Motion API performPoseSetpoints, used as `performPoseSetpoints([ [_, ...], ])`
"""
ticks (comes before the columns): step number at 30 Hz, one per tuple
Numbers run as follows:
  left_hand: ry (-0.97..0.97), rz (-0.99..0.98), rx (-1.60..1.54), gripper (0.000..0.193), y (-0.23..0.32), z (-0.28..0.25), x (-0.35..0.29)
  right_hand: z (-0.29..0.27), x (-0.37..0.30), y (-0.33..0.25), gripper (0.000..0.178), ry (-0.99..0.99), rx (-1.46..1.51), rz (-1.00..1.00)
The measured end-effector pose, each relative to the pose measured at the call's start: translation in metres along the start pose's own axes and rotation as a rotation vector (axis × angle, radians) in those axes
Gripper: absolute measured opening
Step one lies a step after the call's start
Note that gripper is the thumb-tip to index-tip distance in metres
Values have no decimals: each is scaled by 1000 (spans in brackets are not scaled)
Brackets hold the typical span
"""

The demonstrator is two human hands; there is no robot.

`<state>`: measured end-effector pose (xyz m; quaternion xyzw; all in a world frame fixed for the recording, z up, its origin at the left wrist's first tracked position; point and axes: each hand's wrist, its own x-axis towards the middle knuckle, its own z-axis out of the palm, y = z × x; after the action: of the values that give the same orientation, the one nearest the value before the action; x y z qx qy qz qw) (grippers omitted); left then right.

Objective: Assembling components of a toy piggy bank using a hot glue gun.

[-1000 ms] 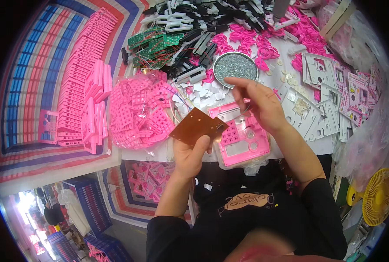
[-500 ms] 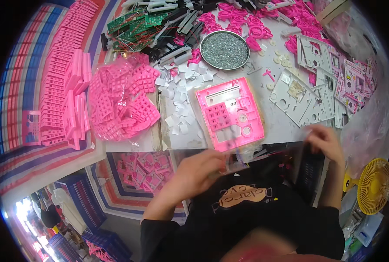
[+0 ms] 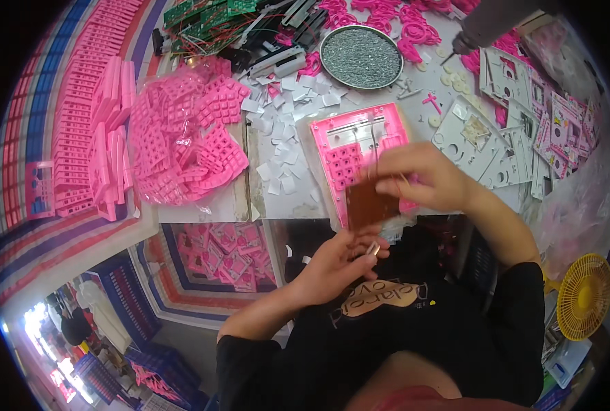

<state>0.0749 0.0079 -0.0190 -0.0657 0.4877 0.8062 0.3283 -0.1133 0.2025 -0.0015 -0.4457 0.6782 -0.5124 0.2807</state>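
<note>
A brown circuit board (image 3: 368, 207), with thin wires at its upper edge, is gripped by my right hand (image 3: 425, 179). It hangs tilted above the lower part of a pink plastic housing (image 3: 393, 118) and hides much of it. A pink keypad (image 3: 343, 162) sits in the housing. Just below the board, my left hand (image 3: 329, 270) is closed with its palm turned up. Between its thumb and fingers is a small shiny piece (image 3: 373, 251), too small to name.
Beyond the housing stands a round dish of small screws (image 3: 361, 58). White paper pieces (image 3: 284, 147) and a bag of pink keypads (image 3: 185, 137) lie left. White panels (image 3: 480, 140) lie right. An electric screwdriver (image 3: 500, 27) hangs at upper right. A yellow fan (image 3: 584, 296) stands lower right.
My right hand has come from the right side to above the housing, with the brown board in it. My left hand has turned palm up. An electric screwdriver now shows at upper right.
</note>
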Motion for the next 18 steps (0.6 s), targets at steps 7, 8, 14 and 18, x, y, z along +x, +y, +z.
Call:
performPoseSetpoints([
  [7, 286, 149, 655, 62, 13, -6, -25, 1, 31, 24, 33, 33, -125, 112],
  [8, 303, 214, 829, 61, 18, -6, -28, 2, 32, 27, 33, 58, -154, 122],
  [14, 486, 397, 1181, 55, 31, -20, -22, 9, 42, 29, 31, 98, -488, 28],
  [18, 446, 649, 1513, 56, 40, -27, 18, 10, 45, 18, 38, 33, -627, 115],
])
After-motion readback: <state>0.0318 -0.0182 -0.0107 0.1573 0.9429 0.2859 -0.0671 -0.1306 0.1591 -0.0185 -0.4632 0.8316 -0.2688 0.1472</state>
